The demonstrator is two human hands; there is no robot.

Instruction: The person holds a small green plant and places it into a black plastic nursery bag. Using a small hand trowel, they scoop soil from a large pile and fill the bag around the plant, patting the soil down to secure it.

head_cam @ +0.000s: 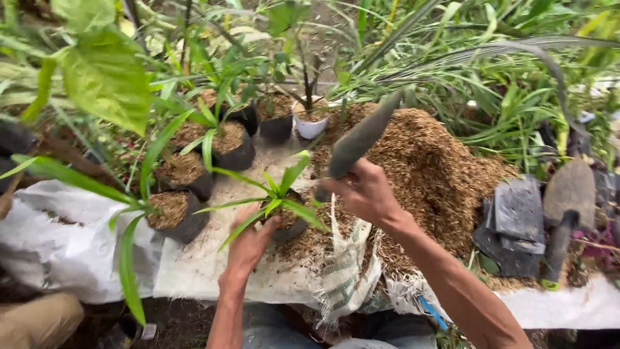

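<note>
At the centre of the frame the left hand [248,242] cups the near side of a small black nursery bag [289,223] holding a green seedling [278,194], its grip pressed together around the bag's wall so the plant stands roughly upright on the white sack sheet [194,271]. Just to the right, the right hand [365,192] has its grip wrapped tight on the handle of a hand trowel [361,139], whose blade points toward the upper right, above the mound of brown husk mix [433,168]. To do this step well, the bag seems best kept steady and open at the mouth, with the trowel brought low over the rim so the mix falls inside rather than over the leaves. Tipping slowly, I judge, avoids burying the crown. 4 or more filled bags [177,216] stand in a row toward the upper left, and a stack of empty black bags [516,226] lies at the right beside a second trowel [568,207].
</note>
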